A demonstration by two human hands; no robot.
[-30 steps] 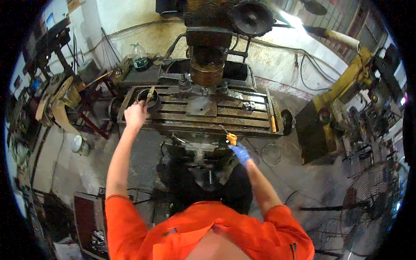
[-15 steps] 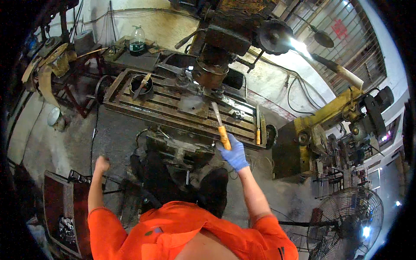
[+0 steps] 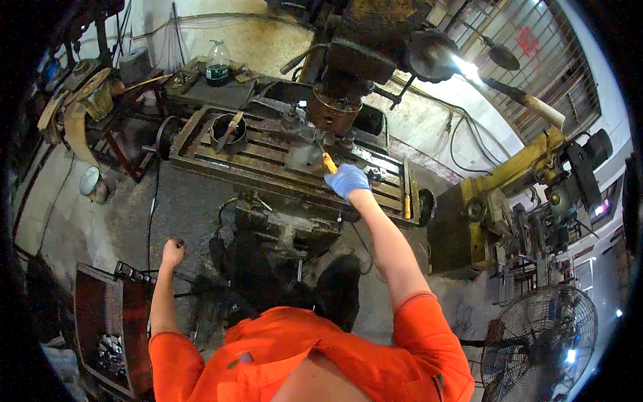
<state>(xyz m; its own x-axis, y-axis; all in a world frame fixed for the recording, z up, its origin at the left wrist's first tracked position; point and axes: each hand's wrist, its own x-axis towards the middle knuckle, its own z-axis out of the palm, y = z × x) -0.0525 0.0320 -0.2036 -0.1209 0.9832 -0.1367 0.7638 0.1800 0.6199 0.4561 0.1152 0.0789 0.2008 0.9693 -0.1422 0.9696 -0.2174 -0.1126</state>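
Observation:
My right hand (image 3: 347,181), in a blue glove, reaches over the milling machine's slotted table (image 3: 268,175). Its fingers are wrapped round the yellow handle of a file (image 3: 328,163), whose far end points to the spot below the machine's spindle head (image 3: 336,110). Beside the file a flat grey metal block (image 3: 303,158) lies on the table, partly hazy. My bare left hand (image 3: 174,252) hangs at the left, away from the machine, with curled fingers. A small dark spot shows at its fingertips; what it is I cannot make out.
A black pot (image 3: 228,132) with a wooden-handled brush (image 3: 231,128) stands on the table's left. Another yellow-handled file (image 3: 407,204) lies at its right end. A white bucket (image 3: 92,183) is on the floor. A large fan (image 3: 539,342) stands at the lower right.
My right hand has moved forward and slightly left with the file, from the table's front edge to beside the grey block. My left hand has shifted slightly right in the picture and remains closed.

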